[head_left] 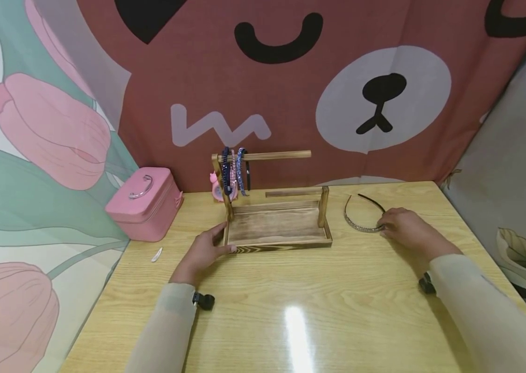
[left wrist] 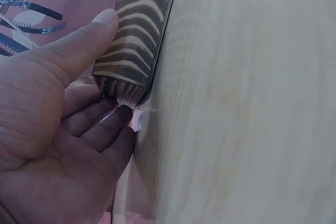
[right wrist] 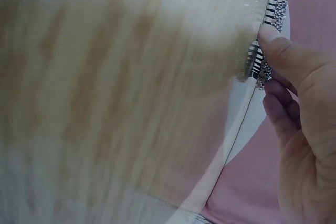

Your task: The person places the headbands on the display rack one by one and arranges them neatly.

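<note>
A wooden headband stand with a tray base and two posts stands mid-table. My left hand holds its front left corner; in the left wrist view the thumb lies along the striped front edge while the fingertips touch the end. At the right, my right hand pinches a rhinestone headband by its side, with the band lying near the table. Its comb teeth and glittering outer face show beside the right thumb in the right wrist view. Several headbands hang on the stand's upper bar, toward its left end.
A pink case with a handle stands at the back left. In front of it lies a small white hair clip. Behind the stand's left post is a pink clock. Patterned cloth hangs along the table's back edge.
</note>
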`<action>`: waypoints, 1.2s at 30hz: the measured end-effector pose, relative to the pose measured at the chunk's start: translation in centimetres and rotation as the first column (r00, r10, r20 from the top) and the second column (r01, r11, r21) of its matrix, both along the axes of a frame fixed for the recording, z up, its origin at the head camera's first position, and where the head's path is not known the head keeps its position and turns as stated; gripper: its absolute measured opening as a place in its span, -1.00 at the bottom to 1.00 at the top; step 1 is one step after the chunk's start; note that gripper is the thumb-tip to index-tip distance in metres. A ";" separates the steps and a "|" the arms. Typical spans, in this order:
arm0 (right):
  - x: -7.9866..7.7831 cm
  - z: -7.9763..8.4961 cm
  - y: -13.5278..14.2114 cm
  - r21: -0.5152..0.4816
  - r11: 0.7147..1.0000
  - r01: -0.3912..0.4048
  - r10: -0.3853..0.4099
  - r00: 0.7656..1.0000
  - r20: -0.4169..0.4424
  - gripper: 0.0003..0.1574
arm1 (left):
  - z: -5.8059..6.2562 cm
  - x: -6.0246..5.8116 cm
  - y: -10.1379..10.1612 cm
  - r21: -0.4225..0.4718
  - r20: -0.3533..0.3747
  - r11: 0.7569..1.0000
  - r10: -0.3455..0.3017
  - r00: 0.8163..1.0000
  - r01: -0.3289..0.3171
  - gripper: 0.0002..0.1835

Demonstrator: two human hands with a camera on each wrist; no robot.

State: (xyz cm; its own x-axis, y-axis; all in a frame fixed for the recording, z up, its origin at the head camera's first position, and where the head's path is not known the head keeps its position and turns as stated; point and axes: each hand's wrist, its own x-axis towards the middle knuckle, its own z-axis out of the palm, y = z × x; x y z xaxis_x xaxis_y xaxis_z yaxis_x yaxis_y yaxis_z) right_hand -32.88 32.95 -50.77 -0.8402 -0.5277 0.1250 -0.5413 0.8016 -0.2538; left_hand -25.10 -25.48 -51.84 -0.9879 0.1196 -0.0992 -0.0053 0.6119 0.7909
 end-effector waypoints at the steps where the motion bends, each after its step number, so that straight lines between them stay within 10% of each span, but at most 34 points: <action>1: 0.0 0.0 0.0 0.004 1.000 -0.003 0.003 1.000 0.005 -0.78 | 0.0 0.0 0.0 -0.001 0.000 1.000 0.001 1.000 -0.001 -0.03; 10: 0.1 -0.4 -0.3 0.011 1.000 -0.027 0.027 0.999 -0.026 -0.89 | 0.0 0.0 0.0 -0.018 0.001 1.000 -0.002 1.000 0.002 -0.04; 16: 0.7 -0.3 -0.7 -0.080 0.991 0.104 -0.103 0.995 0.015 -0.85 | 0.1 0.1 0.1 -0.008 0.017 1.000 0.000 1.000 0.000 -0.05; 24: 1.4 1.1 -1.2 -0.358 0.869 0.341 -0.309 0.940 0.145 -0.50 | 0.0 0.1 0.1 -0.031 0.009 1.000 0.001 1.000 0.000 -0.04; 30: 1.8 4.0 -2.5 -0.621 0.619 0.481 -0.320 0.876 0.360 -0.26 | -0.1 0.0 0.1 -0.004 -0.002 1.000 -0.006 1.000 0.006 -0.04; 32: 1.9 5.0 -3.2 -0.756 0.460 0.466 -0.203 0.884 0.421 -0.37 | -0.1 0.0 0.1 -0.004 -0.004 1.000 -0.007 1.000 0.007 -0.04; 36: 2.1 7.2 -5.2 -0.919 -0.006 0.395 0.141 0.910 0.390 -0.67 | -0.1 0.0 0.0 0.001 -0.006 1.000 -0.009 1.000 0.009 -0.04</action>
State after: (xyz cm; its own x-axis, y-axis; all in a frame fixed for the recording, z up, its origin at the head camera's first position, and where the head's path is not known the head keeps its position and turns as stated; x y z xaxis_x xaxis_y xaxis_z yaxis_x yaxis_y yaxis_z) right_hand -30.81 27.74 -43.57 -0.9888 0.0086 0.1490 -0.1433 -0.3328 -0.9320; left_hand -25.08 -25.48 -51.93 -0.9873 0.1286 -0.0933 0.0048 0.6109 0.7917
